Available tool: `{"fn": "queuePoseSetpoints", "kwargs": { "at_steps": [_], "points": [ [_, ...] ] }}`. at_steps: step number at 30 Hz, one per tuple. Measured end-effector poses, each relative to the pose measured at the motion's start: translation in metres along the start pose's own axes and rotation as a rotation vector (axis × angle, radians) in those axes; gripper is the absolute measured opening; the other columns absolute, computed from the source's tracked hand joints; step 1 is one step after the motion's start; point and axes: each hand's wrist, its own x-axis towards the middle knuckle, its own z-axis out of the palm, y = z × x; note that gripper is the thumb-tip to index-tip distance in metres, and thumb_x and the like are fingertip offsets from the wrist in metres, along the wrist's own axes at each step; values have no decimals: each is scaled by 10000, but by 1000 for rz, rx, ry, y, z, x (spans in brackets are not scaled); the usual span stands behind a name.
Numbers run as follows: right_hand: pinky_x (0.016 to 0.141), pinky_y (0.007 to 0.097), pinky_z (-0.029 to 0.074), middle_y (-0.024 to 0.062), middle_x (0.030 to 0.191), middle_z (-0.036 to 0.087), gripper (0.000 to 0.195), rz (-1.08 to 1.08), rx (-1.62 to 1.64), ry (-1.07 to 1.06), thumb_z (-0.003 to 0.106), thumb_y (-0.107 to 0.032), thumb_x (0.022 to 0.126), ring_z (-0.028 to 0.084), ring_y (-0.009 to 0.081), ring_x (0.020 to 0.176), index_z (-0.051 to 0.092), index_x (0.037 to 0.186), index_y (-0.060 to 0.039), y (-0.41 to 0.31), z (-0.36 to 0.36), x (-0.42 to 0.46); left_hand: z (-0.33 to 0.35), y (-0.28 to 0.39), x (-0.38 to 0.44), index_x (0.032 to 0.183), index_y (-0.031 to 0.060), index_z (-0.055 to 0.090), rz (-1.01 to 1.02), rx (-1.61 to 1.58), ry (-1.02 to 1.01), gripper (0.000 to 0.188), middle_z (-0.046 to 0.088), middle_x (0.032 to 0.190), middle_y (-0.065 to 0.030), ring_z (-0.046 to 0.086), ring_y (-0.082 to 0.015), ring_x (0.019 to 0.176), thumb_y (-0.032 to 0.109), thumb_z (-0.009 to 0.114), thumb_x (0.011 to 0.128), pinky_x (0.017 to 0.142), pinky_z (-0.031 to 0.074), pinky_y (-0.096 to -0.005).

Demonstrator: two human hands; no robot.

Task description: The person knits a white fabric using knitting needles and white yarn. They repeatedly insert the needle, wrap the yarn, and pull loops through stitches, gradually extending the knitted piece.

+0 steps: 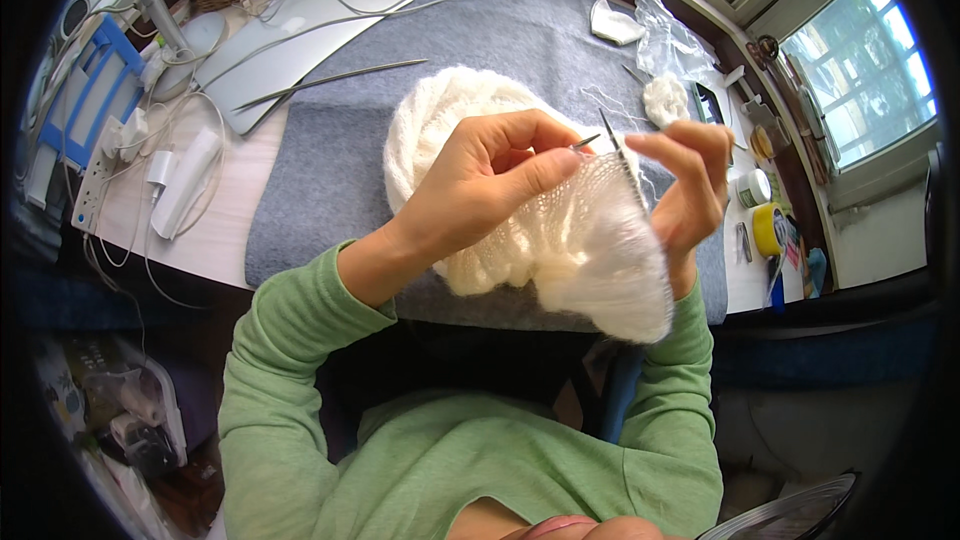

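Note:
A large piece of white fuzzy knitting (517,247) lies partly bunched on the grey felt mat (330,195) and hangs over the table's front edge. My left hand (469,180) pinches its upper edge and a knitting needle, whose tip (587,141) sticks out past the thumb. A second metal knitting needle (609,129) carries stitches down the fabric's right edge. My right hand (690,180) holds this needle from the right, index finger bent toward it; its lower grip is partly hidden by the fabric. Thin white yarn (611,101) trails toward a small yarn ball (665,100) behind my right hand.
Spare long needles (337,78) rest across a closed silver laptop (300,37) and the mat. Cables, a power strip (94,191) and a lamp base (199,34) crowd the left. A plastic bag (667,37), yellow tape roll (766,229) and white jar (753,187) stand right.

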Motion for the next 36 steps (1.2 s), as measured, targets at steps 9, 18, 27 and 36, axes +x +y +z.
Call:
{"fn": "queuePoseSetpoints", "kwargs": {
  "at_steps": [9,18,27,36],
  "points": [
    [584,283,370,10,721,495,358,92,89,-41,784,-318,505,439,158,700,686,760,-86,-6,-11,-1,-5,2,2,1031,6,613,68,40,43,193,645,939,-83,624,-126,841,117,586,876,751,531,-255],
    [587,284,387,15,733,514,338,108,170,-91,791,-280,502,466,151,715,684,751,-78,-6,-9,0,-6,1,3,1047,1,614,69,-12,32,201,651,1009,-110,622,-145,894,108,576,881,788,527,-271],
    [632,303,362,41,752,507,422,-21,-21,-73,725,-411,575,447,186,721,672,819,-71,-4,-2,4,-4,-3,1,1032,-19,628,68,143,20,185,636,1008,-96,603,-130,909,22,585,857,812,504,-251],
    [728,368,371,125,921,517,664,2,377,-358,669,-529,575,485,257,852,575,989,-18,16,14,9,5,-17,1,1029,-22,637,131,234,-28,194,627,912,-55,539,-80,740,2,572,848,673,453,-206]
  ]
}}
